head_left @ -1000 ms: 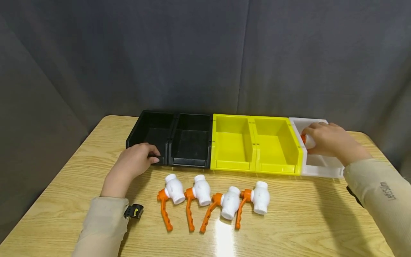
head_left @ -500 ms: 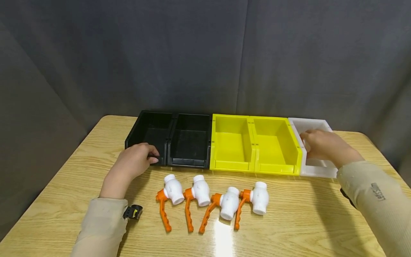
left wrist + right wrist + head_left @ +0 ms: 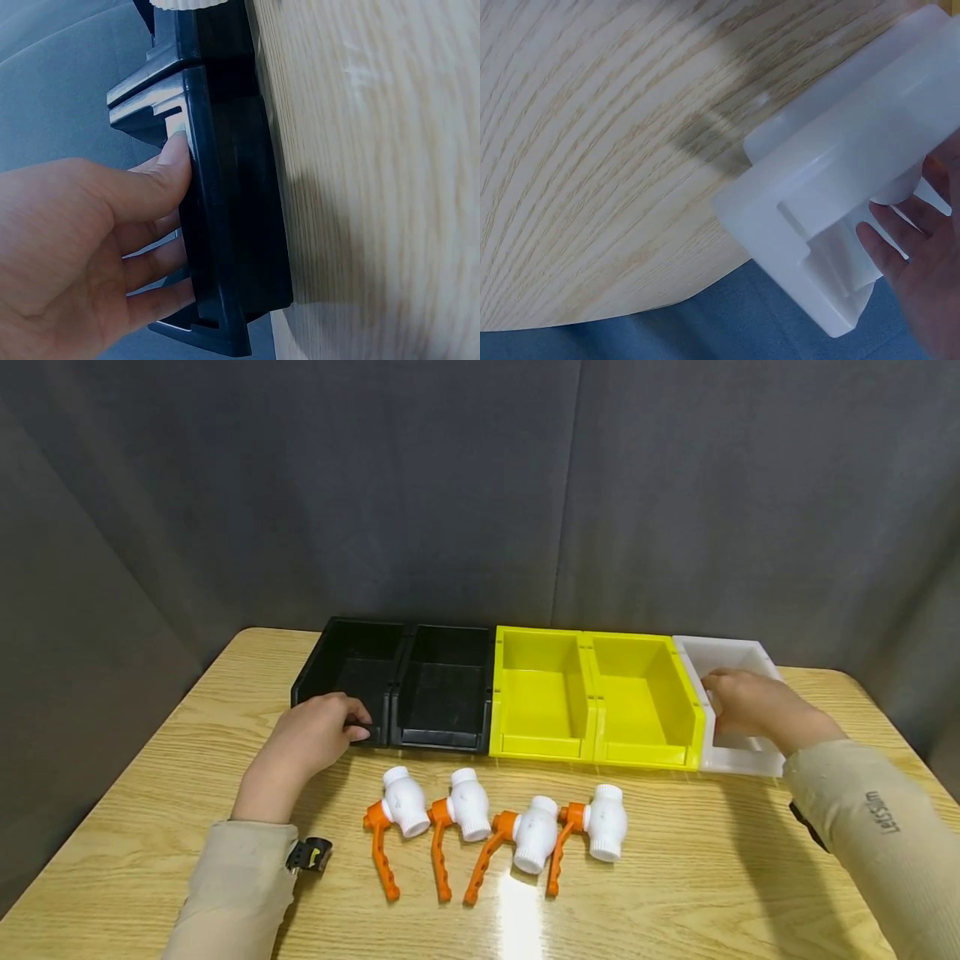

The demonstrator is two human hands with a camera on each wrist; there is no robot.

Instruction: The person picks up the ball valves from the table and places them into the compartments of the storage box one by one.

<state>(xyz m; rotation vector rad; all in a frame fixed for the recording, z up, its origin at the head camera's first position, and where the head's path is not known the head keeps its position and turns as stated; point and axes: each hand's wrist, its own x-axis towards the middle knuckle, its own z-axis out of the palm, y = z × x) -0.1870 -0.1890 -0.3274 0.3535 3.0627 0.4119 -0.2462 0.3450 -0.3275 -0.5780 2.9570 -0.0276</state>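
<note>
My left hand (image 3: 311,735) grips the front lip of the leftmost black bin (image 3: 360,643), thumb outside. In the left wrist view the thumb (image 3: 176,154) presses the lip and the other fingers reach over it. My right hand (image 3: 757,702) is down inside the white bin (image 3: 742,762) at the right end of the row. It holds a ball valve (image 3: 900,187), of which only a rounded white part shows between the fingers; the rest is hidden. Several white ball valves (image 3: 536,835) with orange lever handles lie in a row on the table before the bins.
Between the end bins stand a second black bin (image 3: 442,739) and two yellow bins (image 3: 543,747) (image 3: 648,756), side by side. The wooden table (image 3: 675,893) ends at a dark grey curtain (image 3: 480,493) behind. Black wrist devices (image 3: 309,855) sit at the cuffs.
My right hand has gone lower and slightly left into the white bin with the ball valve, whose orange part is now out of sight. The left hand has stayed on the black bin.
</note>
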